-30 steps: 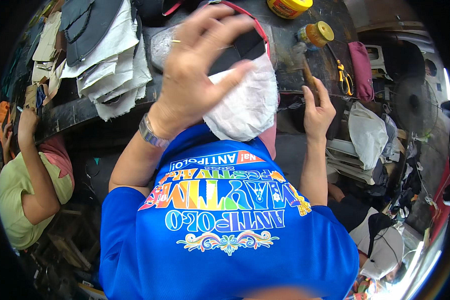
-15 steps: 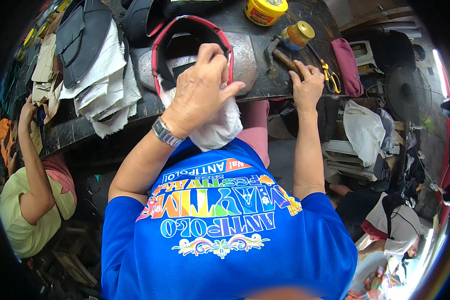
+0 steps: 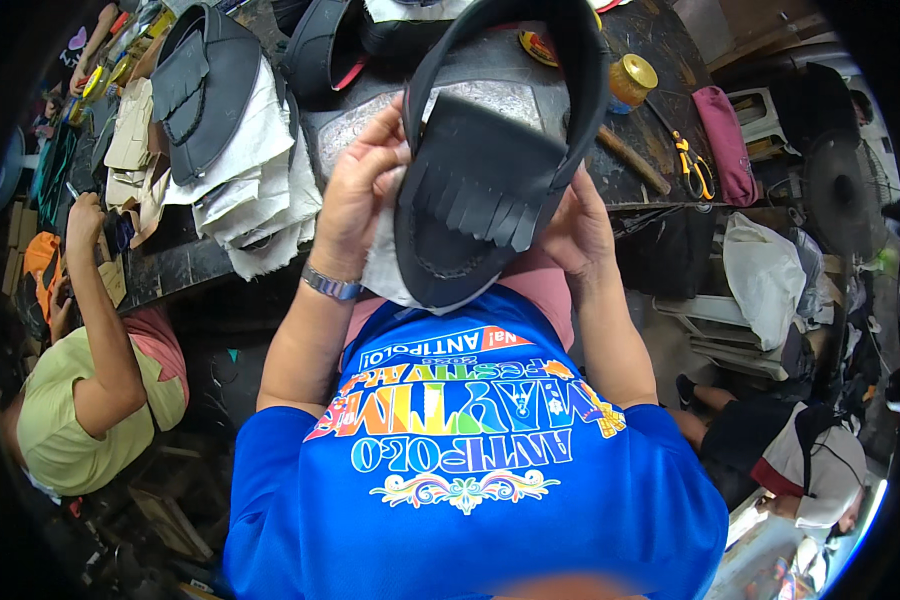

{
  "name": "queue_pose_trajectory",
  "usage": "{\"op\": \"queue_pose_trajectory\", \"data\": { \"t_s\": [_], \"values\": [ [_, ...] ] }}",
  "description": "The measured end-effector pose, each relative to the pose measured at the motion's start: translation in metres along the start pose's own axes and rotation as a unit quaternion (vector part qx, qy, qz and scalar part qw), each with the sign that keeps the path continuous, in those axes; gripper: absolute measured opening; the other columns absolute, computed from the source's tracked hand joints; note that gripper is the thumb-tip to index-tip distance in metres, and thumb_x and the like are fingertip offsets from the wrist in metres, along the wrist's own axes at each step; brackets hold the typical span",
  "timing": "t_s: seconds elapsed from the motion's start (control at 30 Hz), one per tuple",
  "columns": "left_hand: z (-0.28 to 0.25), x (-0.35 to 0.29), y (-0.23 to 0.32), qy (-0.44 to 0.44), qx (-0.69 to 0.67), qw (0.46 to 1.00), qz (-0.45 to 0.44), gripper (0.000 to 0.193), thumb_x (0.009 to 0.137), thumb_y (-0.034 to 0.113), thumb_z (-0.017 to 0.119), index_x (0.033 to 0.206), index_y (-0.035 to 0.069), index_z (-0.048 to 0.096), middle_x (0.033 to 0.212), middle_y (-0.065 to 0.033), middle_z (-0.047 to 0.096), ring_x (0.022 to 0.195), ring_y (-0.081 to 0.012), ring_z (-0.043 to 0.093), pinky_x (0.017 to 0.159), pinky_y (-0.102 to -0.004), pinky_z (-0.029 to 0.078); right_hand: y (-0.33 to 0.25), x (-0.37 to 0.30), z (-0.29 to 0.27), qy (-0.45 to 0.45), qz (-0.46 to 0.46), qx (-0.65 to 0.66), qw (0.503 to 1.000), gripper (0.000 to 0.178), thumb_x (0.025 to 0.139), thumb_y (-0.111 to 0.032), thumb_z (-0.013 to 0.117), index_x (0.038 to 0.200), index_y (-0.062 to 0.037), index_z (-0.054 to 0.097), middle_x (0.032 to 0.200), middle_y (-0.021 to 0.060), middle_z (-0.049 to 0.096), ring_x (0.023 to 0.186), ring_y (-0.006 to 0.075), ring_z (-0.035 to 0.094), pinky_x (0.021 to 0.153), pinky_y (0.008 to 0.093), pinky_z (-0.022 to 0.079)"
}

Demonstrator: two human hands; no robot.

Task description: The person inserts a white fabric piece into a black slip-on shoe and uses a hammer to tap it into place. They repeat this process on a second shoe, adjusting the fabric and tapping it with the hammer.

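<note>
A black shoe upper (image 3: 480,160) with a fringed flap and braided stitching is held up over the table's near edge, its outer face toward me. White lining cloth shows along its left side. My left hand (image 3: 358,185), with a metal watch at the wrist, grips its left edge between thumb and fingers. My right hand (image 3: 582,228) holds the opposite edge, its fingertips partly behind the upper. Beyond it lies a worn grey slab (image 3: 350,125). A hammer (image 3: 634,160) rests right of the upper, its wooden handle showing and its head hidden.
Similar black uppers (image 3: 210,100) lie on white cloth pieces (image 3: 255,210) at left. A gold-lidded jar (image 3: 632,80), yellow-handled scissors (image 3: 692,168) and a pink pouch (image 3: 725,145) occupy the right side. One co-worker (image 3: 95,370) sits at left; another person (image 3: 805,450) is at lower right.
The upper has been turned from its red-edged lining side to its black outer face and lifted off the slab. My right hand has left the hammer handle and now grips the upper.
</note>
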State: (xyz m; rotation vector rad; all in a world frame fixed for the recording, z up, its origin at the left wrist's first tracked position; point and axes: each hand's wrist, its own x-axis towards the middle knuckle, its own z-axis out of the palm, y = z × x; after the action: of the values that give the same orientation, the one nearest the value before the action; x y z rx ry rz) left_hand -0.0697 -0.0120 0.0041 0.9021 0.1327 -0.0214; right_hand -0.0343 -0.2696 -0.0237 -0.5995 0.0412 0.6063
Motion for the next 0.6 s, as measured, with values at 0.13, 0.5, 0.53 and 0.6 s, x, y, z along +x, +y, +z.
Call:
{"op": "queue_pose_trajectory", "data": {
  "t_s": [0.13, 0.5, 0.53, 0.6],
  "values": [
    [-0.014, -0.009, -0.028, -0.045, -0.146, 0.988, -0.028, 0.054, 0.093, -0.004, 0.052, 0.147, 0.001, 0.050, 0.127, -0.0046, 0.062, 0.087, 0.0009, 0.062, 0.064, -0.0084, 0.048, 0.010, 0.006, -0.006, -0.048, 0.040, 0.106, 0.992, 0.043, 0.101, -0.025, 0.065, 0.140, -0.0071, 0.059, 0.131, 0.0098, 0.069, 0.121, 0.0235, 0.066, 0.106, 0.0444, 0.050],
    [-0.024, -0.027, -0.043, -0.014, -0.096, 0.994, -0.043, 0.057, 0.100, 0.013, 0.062, 0.152, 0.004, 0.039, 0.139, -0.0130, 0.058, 0.124, -0.0195, 0.062, 0.100, -0.0325, 0.055, 0.014, 0.013, -0.013, -0.045, 0.016, 0.037, 0.998, 0.045, 0.100, -0.009, 0.063, 0.144, -0.0051, 0.053, 0.135, 0.0111, 0.066, 0.122, 0.0233, 0.065, 0.107, 0.0459, 0.051],
    [-0.024, -0.028, -0.043, -0.010, -0.094, 0.995, -0.041, 0.058, 0.100, 0.014, 0.062, 0.153, 0.004, 0.039, 0.140, -0.0131, 0.058, 0.124, -0.0198, 0.062, 0.100, -0.0326, 0.055, 0.014, 0.013, -0.012, -0.039, 0.014, 0.030, 0.999, 0.046, 0.100, -0.010, 0.063, 0.145, -0.0050, 0.052, 0.135, 0.0113, 0.066, 0.122, 0.0233, 0.065, 0.107, 0.0455, 0.052],
    [-0.024, -0.029, -0.041, -0.026, -0.099, 0.994, -0.043, 0.059, 0.101, 0.014, 0.060, 0.154, 0.004, 0.037, 0.141, -0.0135, 0.057, 0.124, -0.0205, 0.062, 0.101, -0.0333, 0.055, 0.014, 0.013, -0.012, -0.055, 0.017, 0.030, 0.998, 0.045, 0.101, -0.010, 0.062, 0.144, -0.0047, 0.053, 0.136, 0.0115, 0.065, 0.123, 0.0235, 0.065, 0.107, 0.0449, 0.052]
  ]
}}
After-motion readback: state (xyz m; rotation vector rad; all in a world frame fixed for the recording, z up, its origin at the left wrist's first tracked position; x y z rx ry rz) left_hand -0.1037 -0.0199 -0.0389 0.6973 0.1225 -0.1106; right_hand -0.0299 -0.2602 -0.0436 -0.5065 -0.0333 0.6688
